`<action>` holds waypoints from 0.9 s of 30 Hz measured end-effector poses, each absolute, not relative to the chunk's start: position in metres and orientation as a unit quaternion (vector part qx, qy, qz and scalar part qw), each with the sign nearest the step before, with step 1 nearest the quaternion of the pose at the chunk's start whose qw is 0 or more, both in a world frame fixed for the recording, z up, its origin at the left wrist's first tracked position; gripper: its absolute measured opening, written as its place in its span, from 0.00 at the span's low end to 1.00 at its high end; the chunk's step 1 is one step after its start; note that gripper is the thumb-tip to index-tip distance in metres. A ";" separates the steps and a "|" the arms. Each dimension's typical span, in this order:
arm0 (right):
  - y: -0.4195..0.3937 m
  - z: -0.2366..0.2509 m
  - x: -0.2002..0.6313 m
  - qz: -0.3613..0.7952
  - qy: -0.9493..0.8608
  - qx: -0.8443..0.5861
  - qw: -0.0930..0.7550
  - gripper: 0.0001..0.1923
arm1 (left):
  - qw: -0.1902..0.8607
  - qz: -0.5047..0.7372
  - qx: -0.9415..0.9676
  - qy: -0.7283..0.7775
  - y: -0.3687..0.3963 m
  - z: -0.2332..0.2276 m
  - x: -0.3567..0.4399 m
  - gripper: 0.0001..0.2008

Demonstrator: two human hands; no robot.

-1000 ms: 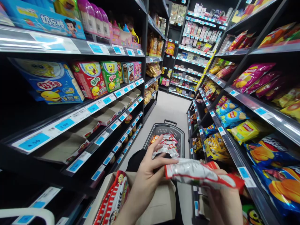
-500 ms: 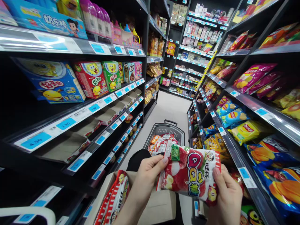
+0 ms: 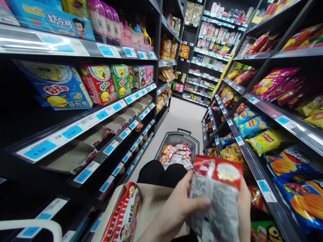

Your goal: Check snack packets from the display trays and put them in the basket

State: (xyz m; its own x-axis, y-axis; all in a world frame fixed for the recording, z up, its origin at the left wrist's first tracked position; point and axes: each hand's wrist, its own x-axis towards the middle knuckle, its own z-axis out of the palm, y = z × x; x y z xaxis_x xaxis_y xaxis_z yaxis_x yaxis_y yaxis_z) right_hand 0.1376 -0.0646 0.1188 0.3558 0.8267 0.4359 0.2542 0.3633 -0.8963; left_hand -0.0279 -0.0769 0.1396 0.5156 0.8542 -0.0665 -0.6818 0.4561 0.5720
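A bag of gummy candy (image 3: 222,191) is upright between my hands, its silver-grey printed back and red top facing me, somewhat blurred. My left hand (image 3: 183,203) grips its left side, thumb across the back. Along the right edge, my right hand (image 3: 244,208) holds the same bag, most of its fingers hidden behind it. Below my left forearm, an open cardboard box (image 3: 153,198) rests by my lap. Red-and-white striped candy bags (image 3: 124,215) stand in its left end.
A grey shopping basket (image 3: 195,143) with several candy packets (image 3: 176,154) sits on the floor beyond my knees. Shelves with boxed snacks (image 3: 98,84) line the left; chip bags (image 3: 267,141) fill the right. A white curved bar (image 3: 54,228) shows at lower left.
The gummy candy bag has turned from its colourful front, held sideways, to its grey back, held upright. My left hand has moved right, and my knees now show.
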 end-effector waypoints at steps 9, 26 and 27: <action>-0.074 0.118 0.109 0.478 -0.499 -0.385 0.611 0.43 | 0.693 0.669 0.130 0.236 -0.086 0.152 -0.017 0.36; -0.076 0.101 0.134 0.072 -0.546 -0.413 0.725 0.11 | 0.614 0.622 0.336 0.350 -0.080 0.147 -0.055 0.34; -0.078 0.103 0.137 0.076 -0.536 -0.415 0.731 0.08 | 0.627 0.603 0.358 0.339 -0.081 0.149 -0.060 0.37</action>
